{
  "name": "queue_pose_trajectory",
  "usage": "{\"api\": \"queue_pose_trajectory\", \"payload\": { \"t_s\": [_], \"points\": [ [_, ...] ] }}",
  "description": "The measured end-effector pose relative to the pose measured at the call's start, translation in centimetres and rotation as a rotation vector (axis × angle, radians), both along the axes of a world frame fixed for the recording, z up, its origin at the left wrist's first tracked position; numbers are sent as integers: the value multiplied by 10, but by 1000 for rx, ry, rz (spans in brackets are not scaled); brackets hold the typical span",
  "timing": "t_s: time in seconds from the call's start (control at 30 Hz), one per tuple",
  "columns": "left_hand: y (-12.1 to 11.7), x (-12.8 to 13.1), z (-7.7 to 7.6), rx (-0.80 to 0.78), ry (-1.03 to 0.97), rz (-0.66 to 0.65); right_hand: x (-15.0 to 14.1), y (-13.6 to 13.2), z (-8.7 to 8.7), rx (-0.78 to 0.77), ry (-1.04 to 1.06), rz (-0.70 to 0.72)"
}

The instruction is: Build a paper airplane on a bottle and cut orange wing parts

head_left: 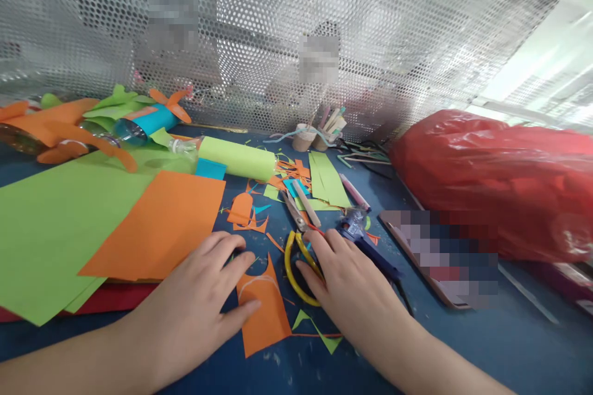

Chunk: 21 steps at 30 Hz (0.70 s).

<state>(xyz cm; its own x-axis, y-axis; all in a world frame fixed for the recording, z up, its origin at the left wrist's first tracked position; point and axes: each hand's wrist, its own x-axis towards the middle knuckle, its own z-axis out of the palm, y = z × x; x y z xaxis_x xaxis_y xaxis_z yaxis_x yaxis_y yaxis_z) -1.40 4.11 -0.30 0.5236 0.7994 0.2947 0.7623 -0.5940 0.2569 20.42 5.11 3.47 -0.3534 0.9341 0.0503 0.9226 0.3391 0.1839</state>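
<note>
A pair of scissors [299, 222] with yellow handles lies on the table, blades pointing away from me. My right hand [345, 265] is on its handles, fingers curled over them and the thumb at the loop. Left of the scissors is a cut piece of orange paper [266, 321] with a curved top and a pale arc line. My left hand [204, 278] has its fingers apart and holds nothing; its thumb tip lies over that piece's edge. Green paper scraps [324, 333] sit between my hands. A smaller orange cutout [241, 208] lies farther off.
Orange [162, 222] and green sheets [60, 222] are stacked left. Paper-wrapped bottles [238, 157] stretch along the back. A blue glue gun [365, 237], a phone [403, 228] and a red plastic bag [486, 185] lie right. Small cups [303, 137] of sticks stand by the perforated metal panel [269, 31].
</note>
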Motion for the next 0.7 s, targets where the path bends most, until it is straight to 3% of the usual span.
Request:
{"api": "queue_pose_trajectory", "payload": {
  "t_s": [0.3, 0.53, 0.7],
  "points": [
    [4, -1, 2, -110, -79, -52, 3, 3, 1, -50, -58, -70],
    [6, 0, 7, -205, -224, -20, 5, 2, 5, -171, 151, -142],
    [15, 0, 14, -430, -462, 8, 9, 5, 13, -212, 316, -194]
  ]
}}
